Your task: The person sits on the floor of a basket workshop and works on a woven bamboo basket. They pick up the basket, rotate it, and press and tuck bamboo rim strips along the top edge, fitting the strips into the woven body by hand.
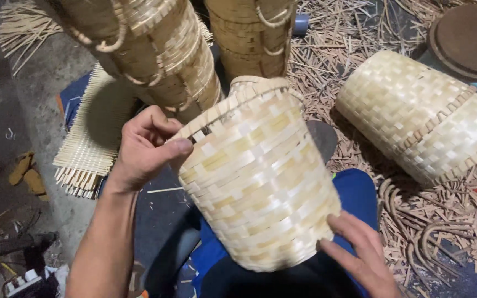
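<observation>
Gripping the rim of a pale woven basket, the left hand is pinching it with the thumb lying across the outer edge and the fingers curling inside the mouth. That basket is sitting tilted over the person's lap, its open end pointing up and away, its closed base pointing down toward the camera. At that lower end the right hand is pressing flat against the weave with fingers spread — supporting, not clenching, so it is resting open on the basket rather than closing around it.

Working from the left: a flat woven mat is lying on the grey floor beyond the left wrist, with loose strip ends sticking out along its lower edge. Above it, 2 stacks of finished baskets are leaning in from the top, loop handles showing on their sides. Blue trousers are showing beneath the held basket. Further right, another large basket is lying on its side among bamboo offcuts — well apart from the hands. A round brown board is sitting in the top right corner.
</observation>
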